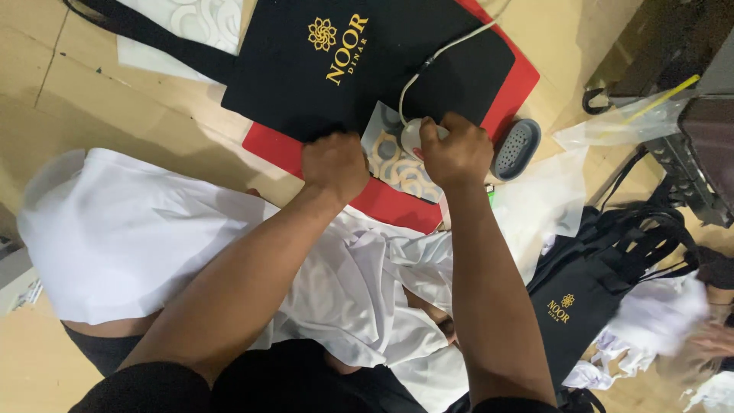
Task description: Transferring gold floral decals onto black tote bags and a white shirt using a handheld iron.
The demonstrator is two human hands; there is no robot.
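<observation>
The left hand [334, 164] presses clenched on a black bag [359, 65] while the right hand [456, 150] grips a small white iron [413, 136] over a patterned sheet [394, 157]

Black fabric bag [359, 69] at twelve o'clock, showing a gold flower emblem and gold lettering. Red mat [382, 200] peeking out beneath it. White cord [440, 53] crossing the black. Small white iron [413, 136] under the right hand [456, 150]. Pale sheet [397, 164] with cream ring shapes lying between the hands. Grey perforated oval stand [516, 147] at two o'clock. White cloth [153, 237] spreading from nine o'clock to centre. Second black bag [581, 298], gold emblem, at four o'clock. Floor [46, 115] showing tan.
</observation>
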